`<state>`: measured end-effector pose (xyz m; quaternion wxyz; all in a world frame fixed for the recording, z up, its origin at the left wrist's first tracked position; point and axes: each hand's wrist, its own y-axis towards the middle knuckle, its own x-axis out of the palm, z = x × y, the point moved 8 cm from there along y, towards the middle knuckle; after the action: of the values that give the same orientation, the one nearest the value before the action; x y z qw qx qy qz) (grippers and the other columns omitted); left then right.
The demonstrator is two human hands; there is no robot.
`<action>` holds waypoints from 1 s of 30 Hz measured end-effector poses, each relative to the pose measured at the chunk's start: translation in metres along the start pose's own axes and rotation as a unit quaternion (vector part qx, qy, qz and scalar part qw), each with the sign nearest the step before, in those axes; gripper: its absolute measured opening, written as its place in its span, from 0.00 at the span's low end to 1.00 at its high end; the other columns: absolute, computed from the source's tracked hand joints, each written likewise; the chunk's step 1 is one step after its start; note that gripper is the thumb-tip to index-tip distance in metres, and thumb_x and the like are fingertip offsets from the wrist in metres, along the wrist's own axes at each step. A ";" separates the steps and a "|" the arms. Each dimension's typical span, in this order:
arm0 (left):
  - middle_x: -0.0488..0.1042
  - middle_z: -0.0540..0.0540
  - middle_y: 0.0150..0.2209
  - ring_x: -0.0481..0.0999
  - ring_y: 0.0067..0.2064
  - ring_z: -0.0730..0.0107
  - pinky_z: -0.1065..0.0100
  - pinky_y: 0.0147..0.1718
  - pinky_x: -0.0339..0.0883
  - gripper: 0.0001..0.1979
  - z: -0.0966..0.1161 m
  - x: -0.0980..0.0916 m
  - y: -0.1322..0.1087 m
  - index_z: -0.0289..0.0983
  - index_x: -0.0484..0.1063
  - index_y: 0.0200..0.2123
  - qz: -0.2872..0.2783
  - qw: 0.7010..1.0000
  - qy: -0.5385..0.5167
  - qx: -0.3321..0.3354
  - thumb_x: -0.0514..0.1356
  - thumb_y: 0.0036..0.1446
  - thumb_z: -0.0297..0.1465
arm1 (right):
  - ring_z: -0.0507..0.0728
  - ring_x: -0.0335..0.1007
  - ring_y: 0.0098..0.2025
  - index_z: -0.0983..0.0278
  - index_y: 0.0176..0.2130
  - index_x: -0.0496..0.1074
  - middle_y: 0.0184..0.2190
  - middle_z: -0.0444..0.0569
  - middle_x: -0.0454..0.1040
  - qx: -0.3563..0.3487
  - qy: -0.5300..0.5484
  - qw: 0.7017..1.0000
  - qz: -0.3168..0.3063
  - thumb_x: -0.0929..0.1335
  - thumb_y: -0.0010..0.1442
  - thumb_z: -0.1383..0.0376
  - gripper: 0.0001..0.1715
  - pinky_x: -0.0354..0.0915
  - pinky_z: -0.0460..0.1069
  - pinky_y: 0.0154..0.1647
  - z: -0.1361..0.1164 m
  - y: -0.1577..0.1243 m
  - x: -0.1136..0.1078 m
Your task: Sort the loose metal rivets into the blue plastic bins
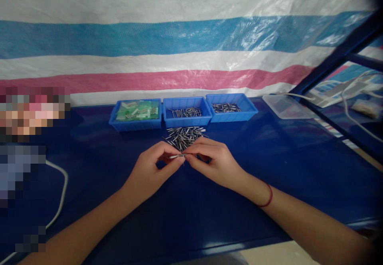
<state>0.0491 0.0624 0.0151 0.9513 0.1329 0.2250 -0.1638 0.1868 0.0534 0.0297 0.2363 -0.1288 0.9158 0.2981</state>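
My left hand [157,161] pinches a thin metal pin [174,157] between thumb and forefinger, in front of a heap of similar pins. Fingertips of my right hand [214,157] close on the other end of the same piece, so both hands meet at it. Whether it is one part or two joined parts is too small to tell. Just beyond the fingers lies the loose pile of dark and silvery metal pins [184,136] on the blue table [179,213]. The hands partly cover the near side of that pile.
Three blue bins stand in a row: the left bin [136,126] holds a green bag of parts, the middle bin [188,121] and right bin [235,116] hold metal pins. A clear plastic lid [289,107] lies at right beside a dark frame [332,63]. A white cable [64,189] runs at left.
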 end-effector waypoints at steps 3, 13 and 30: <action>0.74 0.49 0.32 0.75 0.33 0.70 0.70 0.33 0.68 0.08 0.000 -0.002 0.000 0.37 0.72 0.35 0.006 1.000 0.027 0.003 0.60 0.57 0.36 | 0.51 0.67 0.29 0.62 0.37 0.77 0.29 0.48 0.73 0.033 0.026 0.999 -0.026 0.66 0.61 0.65 0.09 0.62 0.47 0.28 0.006 0.000 0.005; 0.73 0.47 0.37 0.74 0.39 0.68 0.66 0.42 0.68 0.09 -0.003 -0.010 0.010 0.37 0.71 0.43 0.012 0.971 0.225 0.075 0.56 0.61 0.32 | 0.45 0.52 0.19 0.62 0.36 0.77 0.25 0.41 0.68 0.280 0.267 0.882 0.270 0.70 0.54 0.56 0.13 0.48 0.43 0.16 0.087 -0.004 -0.062; 0.72 0.44 0.41 0.71 0.42 0.63 0.60 0.44 0.65 0.09 -0.023 0.004 0.016 0.37 0.72 0.41 -0.079 0.920 0.368 0.109 0.53 0.64 0.33 | 0.50 0.66 0.28 0.64 0.36 0.76 0.32 0.47 0.75 0.211 0.095 0.971 0.063 0.66 0.58 0.65 0.09 0.60 0.46 0.28 0.055 -0.002 -0.004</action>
<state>0.0493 0.0832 -0.0035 0.7654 0.2684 0.5492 -0.2012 0.2110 0.0856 -0.0084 0.1506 -0.0459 0.9826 0.0989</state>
